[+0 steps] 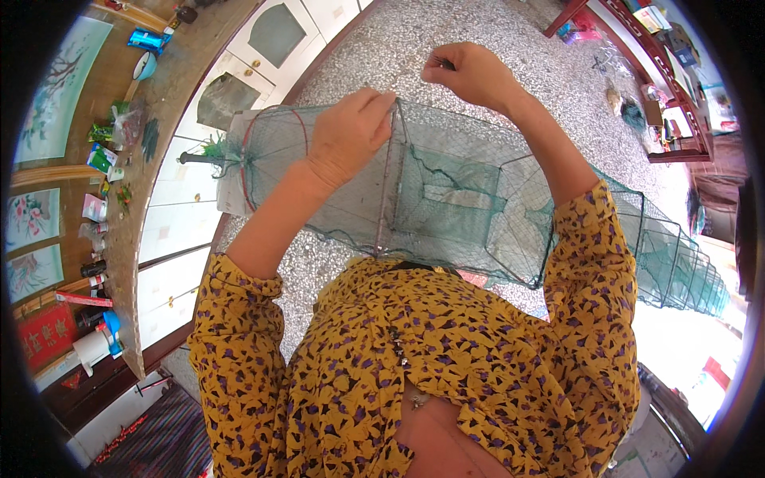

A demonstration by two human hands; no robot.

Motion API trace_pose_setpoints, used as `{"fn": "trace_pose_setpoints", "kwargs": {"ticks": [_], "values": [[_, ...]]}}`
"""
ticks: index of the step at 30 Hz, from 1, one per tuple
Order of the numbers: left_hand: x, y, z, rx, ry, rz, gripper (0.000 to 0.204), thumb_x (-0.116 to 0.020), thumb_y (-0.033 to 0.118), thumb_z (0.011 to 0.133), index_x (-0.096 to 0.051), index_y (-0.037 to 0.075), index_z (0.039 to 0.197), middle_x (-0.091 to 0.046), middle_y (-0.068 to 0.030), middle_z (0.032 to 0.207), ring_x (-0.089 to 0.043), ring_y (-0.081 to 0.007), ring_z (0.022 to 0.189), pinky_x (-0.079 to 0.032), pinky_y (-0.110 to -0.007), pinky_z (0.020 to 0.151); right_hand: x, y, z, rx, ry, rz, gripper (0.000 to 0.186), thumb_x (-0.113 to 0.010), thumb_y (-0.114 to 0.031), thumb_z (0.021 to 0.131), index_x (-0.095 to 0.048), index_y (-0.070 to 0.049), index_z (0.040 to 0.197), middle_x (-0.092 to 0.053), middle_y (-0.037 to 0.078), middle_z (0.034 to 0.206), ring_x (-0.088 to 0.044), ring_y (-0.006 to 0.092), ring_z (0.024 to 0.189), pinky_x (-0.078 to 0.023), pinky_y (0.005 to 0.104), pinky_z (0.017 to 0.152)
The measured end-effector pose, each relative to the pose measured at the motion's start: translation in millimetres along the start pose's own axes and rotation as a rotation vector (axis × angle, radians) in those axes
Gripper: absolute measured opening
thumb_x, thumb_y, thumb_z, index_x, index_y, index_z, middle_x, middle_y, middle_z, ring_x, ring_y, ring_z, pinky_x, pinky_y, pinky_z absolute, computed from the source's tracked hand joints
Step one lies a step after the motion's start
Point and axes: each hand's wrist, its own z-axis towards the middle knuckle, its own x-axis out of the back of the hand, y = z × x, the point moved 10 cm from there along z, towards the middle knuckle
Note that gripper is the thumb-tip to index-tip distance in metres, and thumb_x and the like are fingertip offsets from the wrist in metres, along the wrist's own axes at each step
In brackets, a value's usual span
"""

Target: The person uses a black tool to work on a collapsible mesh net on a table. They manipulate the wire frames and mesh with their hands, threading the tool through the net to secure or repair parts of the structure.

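A long collapsible fish trap (446,199) of green mesh stretches from left to right in front of me. Dark rectangular wire frames hold it open in sections, and its left end gathers to a tied point with a red ring round it. My left hand (355,131) is closed, its thumb and fingers pinching the top corner of one frame and the mesh there. Raised beyond the trap's far edge, my right hand (472,74) has its fingers curled together in a pinch, apart from the mesh. Whatever lies between those fingertips is too small to make out.
Along the left runs a long counter (163,135) over white cabinets (171,227), with packets and small items on it. Speckled floor (366,48) lies beyond the trap. A dark red wooden rack (677,151) with odds and ends stands at the far right.
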Motion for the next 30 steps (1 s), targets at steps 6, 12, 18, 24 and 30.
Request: {"fn": "trace_pose_setpoints", "kwargs": {"ticks": [6,12,18,24,30], "values": [[2.0,-0.3,-0.1,0.048,-0.010,-0.020,0.026,-0.062,0.006,0.075,-0.063,0.006,0.101,-0.061,-0.0079,0.090,-0.061,-0.0261,0.073,-0.051,-0.032,0.062,-13.6,-5.4,31.0,0.080,0.000,-0.060,0.025,-0.064,-0.033,0.080,-0.068,-0.010,0.089,-0.066,0.009,0.079,-0.063,0.0261,0.073,-0.049,0.0371,0.067],[0.2,-6.2,0.0,0.105,-0.027,-0.072,0.026,-0.061,0.006,0.076,-0.062,0.006,0.102,-0.061,-0.0080,0.091,-0.061,-0.0255,0.072,-0.050,-0.032,0.062,-19.5,-17.5,55.4,0.191,0.025,-0.131,0.025,-0.064,-0.031,0.081,-0.067,-0.008,0.089,-0.066,0.010,0.077,-0.063,0.0267,0.071,-0.048,0.0368,0.066],[-4.1,-14.5,-3.8,0.174,-0.064,-0.164,0.027,-0.061,0.007,0.078,-0.061,0.008,0.106,-0.060,-0.0077,0.093,-0.060,-0.0217,0.070,-0.049,-0.030,0.061,-14.4,-10.1,54.0,0.145,0.064,-0.068,0.026,-0.064,-0.033,0.081,-0.067,-0.009,0.089,-0.066,0.010,0.079,-0.063,0.0272,0.073,-0.049,0.0375,0.068],[-7.5,-23.2,2.2,0.295,-0.198,-0.313,0.028,-0.061,0.015,0.083,-0.061,0.011,0.111,-0.060,-0.0043,0.092,-0.053,-0.0145,0.067,-0.046,-0.026,0.063,-10.9,2.5,45.2,0.136,0.101,-0.113,0.027,-0.063,-0.033,0.083,-0.066,-0.007,0.092,-0.066,0.010,0.078,-0.062,0.0244,0.069,-0.049,0.0342,0.066],[-37.5,-42.4,18.4,0.387,-0.413,-0.380,0.022,-0.062,0.021,0.086,-0.065,0.008,0.103,-0.064,-0.0033,0.090,-0.053,-0.0105,0.071,-0.045,-0.026,0.066,3.5,4.7,30.1,0.091,0.183,-0.086,0.031,-0.061,-0.039,0.083,-0.067,-0.010,0.092,-0.067,0.010,0.080,-0.063,0.0285,0.075,-0.050,0.0389,0.069]]}}
